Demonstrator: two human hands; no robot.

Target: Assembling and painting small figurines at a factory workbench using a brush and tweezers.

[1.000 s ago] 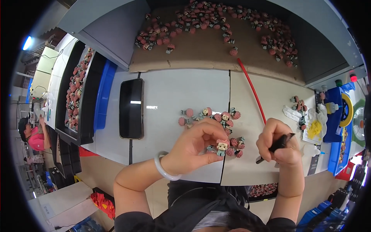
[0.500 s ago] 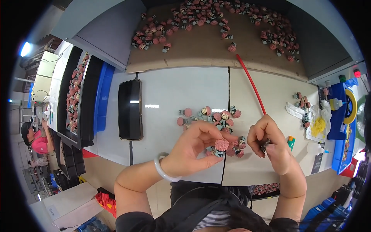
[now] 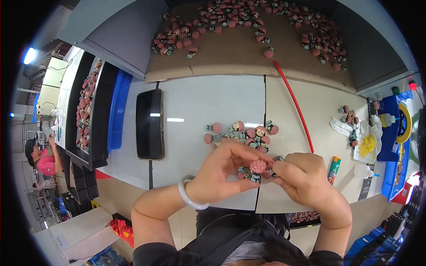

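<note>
A small figurine (image 3: 258, 166) with pink curly hair is pinched between the thumb and fingers of my left hand (image 3: 217, 174). My right hand (image 3: 302, 177) is closed just to the right of it, fingertips up against the figurine's side. Whatever those fingers pinch is hidden behind them. Beyond my hands a loose cluster of like figurines (image 3: 259, 131) lies on the white tabletop (image 3: 191, 99), some showing pale faces and grey-green bodies. Part of the cluster is covered by my left hand.
A red rod (image 3: 294, 104) lies at the right, a dark phone (image 3: 149, 125) at the left. Many figurines fill the brown shelf (image 3: 213, 57) at the back and a black tray (image 3: 101, 111) at far left. Blue bins (image 3: 390, 128) and a green-orange tube (image 3: 334, 168) are on the right.
My right hand has moved left to the figurine, turning over so its back faces up. Earlier it pinched a small dark piece away from the figurine. My left hand has barely shifted.
</note>
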